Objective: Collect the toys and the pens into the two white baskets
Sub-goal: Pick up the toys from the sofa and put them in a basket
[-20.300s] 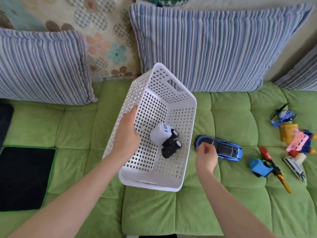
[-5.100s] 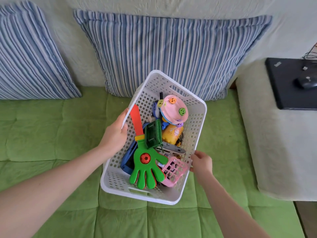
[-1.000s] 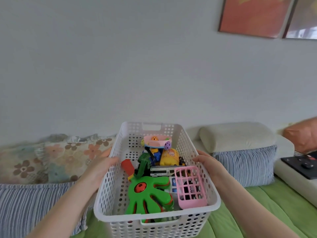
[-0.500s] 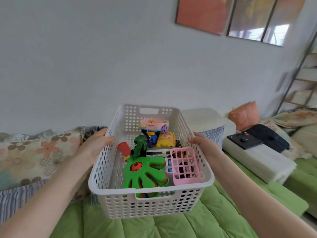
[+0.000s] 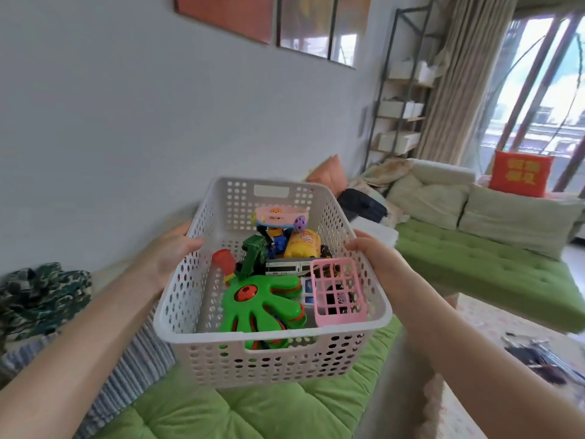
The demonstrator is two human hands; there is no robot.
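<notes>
One white basket (image 5: 285, 365) of mixed toys (image 5: 259, 299), left hand (image 5: 167, 255) and right hand (image 5: 373, 253) tight around its side rims.

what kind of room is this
Most likely a home living room: a green sofa with cream cushions, framed pictures on the wall, and a long curtain by a big window.

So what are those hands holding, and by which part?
The white basket. The left hand grips its left side rim, and the right hand grips its right side rim.
</notes>
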